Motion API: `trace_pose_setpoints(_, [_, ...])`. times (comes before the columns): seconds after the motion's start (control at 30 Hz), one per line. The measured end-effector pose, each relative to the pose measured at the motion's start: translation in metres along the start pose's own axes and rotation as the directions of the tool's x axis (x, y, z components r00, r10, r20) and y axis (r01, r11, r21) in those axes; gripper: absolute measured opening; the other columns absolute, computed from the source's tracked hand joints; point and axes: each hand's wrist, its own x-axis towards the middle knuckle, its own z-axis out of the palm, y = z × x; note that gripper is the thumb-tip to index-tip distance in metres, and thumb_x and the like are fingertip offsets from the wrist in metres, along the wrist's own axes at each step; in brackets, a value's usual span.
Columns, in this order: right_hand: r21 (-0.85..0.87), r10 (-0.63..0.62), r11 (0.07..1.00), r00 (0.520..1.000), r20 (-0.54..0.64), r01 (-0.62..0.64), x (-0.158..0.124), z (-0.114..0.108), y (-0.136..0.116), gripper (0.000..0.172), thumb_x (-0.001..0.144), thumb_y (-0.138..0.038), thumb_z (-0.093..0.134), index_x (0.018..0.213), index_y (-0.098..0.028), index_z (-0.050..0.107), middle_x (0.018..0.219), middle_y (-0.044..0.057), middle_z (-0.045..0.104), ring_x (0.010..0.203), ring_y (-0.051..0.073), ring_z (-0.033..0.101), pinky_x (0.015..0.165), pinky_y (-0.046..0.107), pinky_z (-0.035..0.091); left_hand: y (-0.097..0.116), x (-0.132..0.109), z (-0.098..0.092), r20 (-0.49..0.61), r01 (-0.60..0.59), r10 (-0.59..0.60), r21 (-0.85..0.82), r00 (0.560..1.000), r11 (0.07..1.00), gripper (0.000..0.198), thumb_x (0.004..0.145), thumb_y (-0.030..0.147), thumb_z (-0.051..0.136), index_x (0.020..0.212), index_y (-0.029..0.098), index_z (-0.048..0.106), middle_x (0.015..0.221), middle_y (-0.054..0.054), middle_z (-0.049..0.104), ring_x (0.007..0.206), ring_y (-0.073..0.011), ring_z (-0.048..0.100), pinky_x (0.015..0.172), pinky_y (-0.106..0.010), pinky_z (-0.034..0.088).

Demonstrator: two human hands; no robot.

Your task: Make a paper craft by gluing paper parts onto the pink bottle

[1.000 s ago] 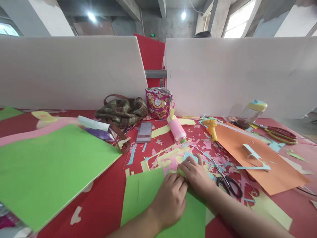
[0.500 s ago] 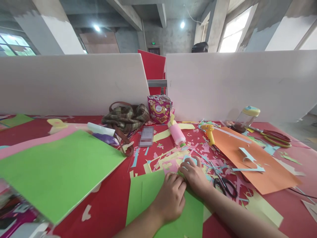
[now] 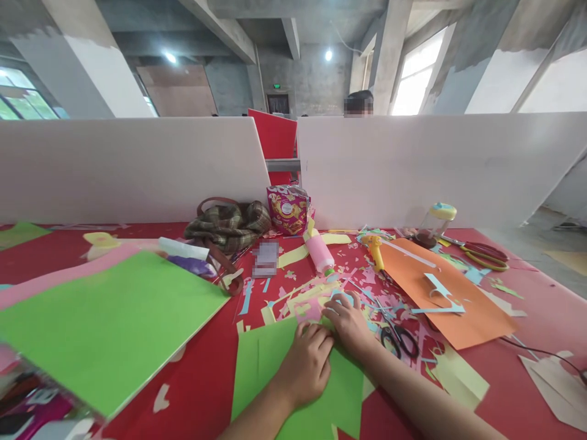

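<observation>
My left hand (image 3: pixel 305 365) rests with curled fingers on a green paper sheet (image 3: pixel 270 366) lying on the red table (image 3: pixel 197 366). My right hand (image 3: pixel 349 324) presses down on the far corner of the same sheet, fingers bent and close together against the left hand's fingertips. The two hands meet at the sheet's top edge, where a small folded or pinched bit of green paper sits between them. Black-handled scissors (image 3: pixel 400 339) lie just right of my right hand.
A large green card (image 3: pixel 101 330) lies at the left, an orange sheet (image 3: pixel 440 299) at the right, with paper scraps between. Further back are a yellow glue gun (image 3: pixel 376 250), pink bottle (image 3: pixel 318 252), snack bag (image 3: pixel 288 211), plaid bag (image 3: pixel 227 223), jar (image 3: pixel 433 223) and red-handled scissors (image 3: pixel 486 255). White partitions (image 3: pixel 137 168) close the back; a person sits behind them.
The view has tilted upward and shifted, showing more ceiling. Both hands stay together on the green sheet's corner with hardly any movement.
</observation>
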Motion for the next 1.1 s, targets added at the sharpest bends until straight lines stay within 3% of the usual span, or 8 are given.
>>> trace_pose_setpoints(0.13, [-0.009,0.003,1.0,1.0,0.004,-0.003,-0.002,-0.001,-0.001,0.007,0.075,-0.017,0.054,0.081,-0.019,0.056,0.089,0.0,0.059,0.094,0.016,0.041,0.09,0.04,0.015,-0.002,-0.002,0.004,-0.035,-0.026,0.026,0.003,0.999,1.0,0.02,0.071,0.013,0.042,0.089,0.016,0.05,0.091,-0.005,0.054,0.092,-0.0184,0.044,0.089,-0.04,0.03])
trace_pose_setpoints(0.3, [-0.038,-0.015,0.999,1.0,-0.017,0.015,-0.003,-0.004,0.0,0.006,0.076,-0.017,0.051,0.079,-0.02,0.056,0.086,-0.001,0.059,0.093,0.015,0.041,0.092,0.041,0.012,-0.004,0.0,0.007,-0.159,-0.047,0.055,0.053,0.986,0.997,0.015,0.072,0.013,0.041,0.081,0.018,0.052,0.087,-0.004,0.056,0.091,-0.0188,0.047,0.089,-0.043,0.029])
trace_pose_setpoints(0.47, [-0.036,0.005,0.999,0.997,-0.072,-0.007,-0.004,-0.004,-0.001,0.009,0.076,-0.017,0.051,0.079,-0.021,0.058,0.079,-0.001,0.06,0.09,0.016,0.043,0.091,0.044,0.009,-0.01,0.014,-0.003,-0.336,0.171,-0.159,0.004,0.928,0.985,0.015,0.076,0.015,0.04,0.087,0.015,0.05,0.086,-0.007,0.056,0.084,-0.0193,0.051,0.074,-0.037,0.041])
trace_pose_setpoints(0.53, [-0.019,0.011,1.0,0.996,-0.091,-0.013,-0.005,-0.004,-0.002,0.009,0.076,-0.016,0.05,0.078,-0.021,0.058,0.078,-0.002,0.06,0.088,0.015,0.044,0.091,0.044,0.009,-0.014,0.02,-0.005,-0.282,0.223,-0.224,-0.035,0.933,0.974,0.015,0.078,0.02,0.04,0.09,0.015,0.048,0.085,-0.006,0.057,0.08,-0.0189,0.052,0.068,-0.034,0.043])
trace_pose_setpoints(0.67, [0.025,0.039,0.999,0.994,-0.099,-0.037,-0.008,-0.006,-0.006,0.01,0.076,-0.014,0.049,0.075,-0.02,0.057,0.073,-0.002,0.06,0.084,0.015,0.045,0.09,0.043,0.01,-0.018,0.027,-0.004,-0.144,0.217,-0.223,-0.052,0.964,0.975,0.011,0.079,0.018,0.041,0.079,0.017,0.052,0.073,-0.003,0.06,0.071,-0.0173,0.055,0.067,-0.033,0.042])
trace_pose_setpoints(0.83, [0.062,0.081,0.995,0.992,-0.093,-0.075,-0.011,-0.01,-0.01,0.014,0.078,-0.013,0.046,0.073,-0.021,0.057,0.07,-0.002,0.059,0.08,0.014,0.046,0.09,0.043,0.01,-0.019,0.025,-0.001,-0.135,0.223,-0.23,-0.066,0.964,0.973,0.013,0.078,0.014,0.041,0.076,0.018,0.054,0.071,-0.002,0.061,0.068,-0.0172,0.056,0.067,-0.034,0.041])
trace_pose_setpoints(1.1, [0.101,0.135,0.987,0.986,-0.093,-0.126,-0.012,-0.007,-0.013,0.013,0.078,-0.017,0.048,0.066,-0.019,0.055,0.066,-0.003,0.058,0.076,0.014,0.046,0.091,0.043,0.01,-0.019,0.02,-0.001,-0.165,0.185,-0.189,-0.043,0.968,0.982,0.019,0.08,0.023,0.04,0.069,0.017,0.054,0.069,-0.003,0.06,0.072,-0.0178,0.055,0.072,-0.036,0.039])
